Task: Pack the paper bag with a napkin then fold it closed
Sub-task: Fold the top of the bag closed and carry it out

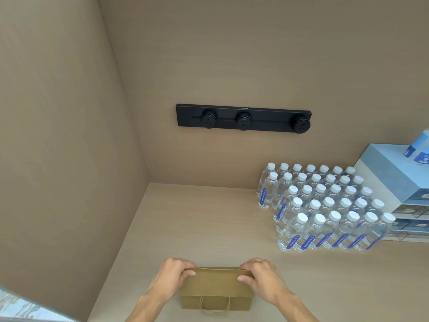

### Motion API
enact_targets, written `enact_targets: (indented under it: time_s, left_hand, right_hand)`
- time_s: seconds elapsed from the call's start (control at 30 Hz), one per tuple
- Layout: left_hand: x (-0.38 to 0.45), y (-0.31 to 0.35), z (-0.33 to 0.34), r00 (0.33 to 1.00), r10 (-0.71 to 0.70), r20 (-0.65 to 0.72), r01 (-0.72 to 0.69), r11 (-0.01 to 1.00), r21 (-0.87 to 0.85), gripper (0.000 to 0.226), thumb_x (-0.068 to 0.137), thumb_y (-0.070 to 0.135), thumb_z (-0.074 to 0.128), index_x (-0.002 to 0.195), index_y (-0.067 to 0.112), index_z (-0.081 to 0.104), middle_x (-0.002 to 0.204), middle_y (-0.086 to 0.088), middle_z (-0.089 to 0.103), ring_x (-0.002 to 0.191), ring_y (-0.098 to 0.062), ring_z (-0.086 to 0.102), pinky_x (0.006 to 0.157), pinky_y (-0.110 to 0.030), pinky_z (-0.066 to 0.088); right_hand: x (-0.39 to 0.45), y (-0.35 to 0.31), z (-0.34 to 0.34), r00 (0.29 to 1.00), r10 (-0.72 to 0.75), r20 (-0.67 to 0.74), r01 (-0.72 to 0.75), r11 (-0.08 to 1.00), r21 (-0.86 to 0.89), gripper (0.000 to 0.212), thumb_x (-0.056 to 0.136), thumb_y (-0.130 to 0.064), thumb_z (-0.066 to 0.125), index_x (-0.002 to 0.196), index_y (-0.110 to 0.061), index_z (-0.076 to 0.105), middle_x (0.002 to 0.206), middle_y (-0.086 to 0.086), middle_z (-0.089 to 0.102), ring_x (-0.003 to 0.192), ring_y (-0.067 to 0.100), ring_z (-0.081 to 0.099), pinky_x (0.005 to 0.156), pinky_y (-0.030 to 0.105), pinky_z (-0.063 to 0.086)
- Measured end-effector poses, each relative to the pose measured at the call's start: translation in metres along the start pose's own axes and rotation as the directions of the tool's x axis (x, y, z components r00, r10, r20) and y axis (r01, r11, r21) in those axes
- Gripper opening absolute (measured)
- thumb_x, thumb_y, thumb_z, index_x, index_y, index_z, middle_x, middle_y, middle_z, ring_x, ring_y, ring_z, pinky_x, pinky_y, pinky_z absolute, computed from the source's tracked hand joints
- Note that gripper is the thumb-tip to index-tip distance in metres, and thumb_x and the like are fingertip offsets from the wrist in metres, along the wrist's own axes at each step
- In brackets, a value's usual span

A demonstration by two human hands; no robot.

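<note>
A brown paper bag (217, 287) stands on the beige counter near the bottom of the head view. Its top part is folded over toward me, and its twine handle hangs down the front. My left hand (173, 276) pinches the folded top edge at the left corner. My right hand (261, 276) pinches the same edge at the right corner. No napkin shows; the inside of the bag is hidden.
Several rows of clear water bottles (325, 210) with white caps stand at the right. Behind them a blue-grey drawer unit (399, 182) carries a container. A black socket rail (243, 118) is on the back wall. A side wall (58, 159) closes the left.
</note>
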State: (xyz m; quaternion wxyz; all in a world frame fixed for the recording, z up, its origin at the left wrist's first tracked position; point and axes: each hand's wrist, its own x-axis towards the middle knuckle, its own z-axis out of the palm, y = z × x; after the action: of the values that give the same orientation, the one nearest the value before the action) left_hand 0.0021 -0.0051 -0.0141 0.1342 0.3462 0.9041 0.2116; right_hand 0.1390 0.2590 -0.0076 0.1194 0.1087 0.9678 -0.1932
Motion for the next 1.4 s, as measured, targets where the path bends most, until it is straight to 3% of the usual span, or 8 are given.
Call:
enact_targets:
  time_s: [0.23, 0.53, 0.67, 0.83, 0.97, 1.07, 1.17, 1.4]
  left_hand:
    - [-0.012, -0.001, 0.019, 0.923, -0.385, 0.015, 0.318, 0.739, -0.593, 0.011, 0.081, 0.006, 0.081, 0.071, 0.006, 0.075, 0.060, 0.006, 0.068, 0.063, -0.012, 0.057, 0.064, -0.024, 0.044]
    - [-0.013, 0.004, 0.021, 0.872, -0.487, 0.037, 0.376, 0.619, -0.689, 0.041, 0.082, 0.006, 0.080, 0.058, 0.013, 0.047, 0.065, -0.002, 0.042, 0.067, -0.016, 0.035, 0.064, -0.030, 0.027]
    - [-0.009, 0.017, -0.009, 0.864, -0.497, -0.082, 0.289, 0.623, -0.727, 0.064, 0.080, 0.004, 0.081, 0.049, 0.024, 0.029, 0.061, 0.002, 0.027, 0.067, -0.018, 0.025, 0.060, -0.032, 0.017]
    - [0.004, 0.036, -0.069, 0.869, -0.444, -0.219, 0.122, 0.621, -0.774, 0.052, 0.081, 0.000, 0.079, 0.059, 0.016, 0.035, 0.068, -0.002, 0.029, 0.069, -0.015, 0.029, 0.063, -0.028, 0.020]
    - [0.012, 0.058, -0.122, 0.836, -0.439, -0.330, -0.008, 0.591, -0.807, 0.040, 0.082, -0.001, 0.078, 0.056, 0.011, 0.051, 0.068, 0.005, 0.056, 0.067, -0.007, 0.051, 0.068, -0.019, 0.040]
    - [0.014, 0.075, -0.159, 0.817, -0.408, -0.407, -0.113, 0.580, -0.807, 0.014, 0.085, 0.001, 0.076, 0.076, -0.008, 0.070, 0.086, -0.010, 0.075, 0.080, -0.016, 0.064, 0.083, -0.031, 0.051]
    - [0.009, 0.095, -0.194, 0.789, -0.371, -0.490, -0.231, 0.559, -0.796, 0.012, 0.084, 0.003, 0.076, 0.082, 0.013, 0.082, 0.087, -0.006, 0.082, 0.079, -0.015, 0.075, 0.077, -0.026, 0.059]
    - [-0.010, 0.128, -0.241, 0.720, -0.369, -0.588, -0.392, 0.483, -0.783, 0.024, 0.081, 0.004, 0.079, 0.079, 0.027, 0.084, 0.082, 0.002, 0.082, 0.075, -0.011, 0.078, 0.064, -0.016, 0.058]
  right_hand:
    - [-0.004, -0.001, 0.011, 0.964, 0.262, 0.043, -0.248, 0.832, 0.497, 0.014, 0.083, -0.027, 0.082, 0.097, -0.026, 0.081, 0.097, -0.013, 0.078, 0.099, 0.006, 0.069, 0.087, 0.018, 0.050]
    - [-0.012, 0.003, 0.012, 0.924, 0.380, -0.043, -0.267, 0.722, 0.639, 0.020, 0.086, -0.015, 0.079, 0.067, -0.015, 0.076, 0.073, -0.009, 0.075, 0.079, 0.005, 0.068, 0.068, 0.000, 0.042]
    - [-0.005, -0.006, -0.014, 0.932, 0.346, -0.111, -0.186, 0.716, 0.672, 0.019, 0.089, -0.017, 0.077, 0.076, -0.005, 0.071, 0.077, -0.004, 0.060, 0.083, 0.013, 0.053, 0.082, 0.026, 0.042]
    - [0.005, -0.027, -0.076, 0.906, 0.272, -0.325, 0.006, 0.758, 0.652, 0.055, 0.088, -0.013, 0.077, 0.051, -0.023, 0.037, 0.060, -0.016, 0.036, 0.061, 0.006, 0.036, 0.059, 0.025, 0.029]
    - [0.006, -0.045, -0.131, 0.891, 0.197, -0.409, 0.147, 0.726, 0.672, 0.046, 0.091, -0.014, 0.073, 0.056, -0.018, 0.043, 0.060, 0.000, 0.036, 0.060, 0.016, 0.034, 0.062, 0.034, 0.026]
    - [0.000, -0.059, -0.169, 0.868, 0.155, -0.473, 0.264, 0.663, 0.701, 0.035, 0.094, -0.014, 0.069, 0.063, -0.005, 0.056, 0.061, 0.011, 0.051, 0.065, 0.016, 0.045, 0.066, 0.036, 0.036]
    - [-0.007, -0.074, -0.205, 0.846, 0.135, -0.516, 0.342, 0.606, 0.719, 0.031, 0.097, -0.017, 0.066, 0.082, 0.011, 0.062, 0.076, 0.032, 0.062, 0.073, 0.020, 0.053, 0.072, 0.043, 0.046]
    - [-0.024, -0.099, -0.248, 0.806, 0.091, -0.585, 0.460, 0.526, 0.715, 0.038, 0.100, -0.017, 0.061, 0.086, 0.018, 0.057, 0.073, 0.032, 0.057, 0.074, 0.021, 0.050, 0.073, 0.039, 0.042]
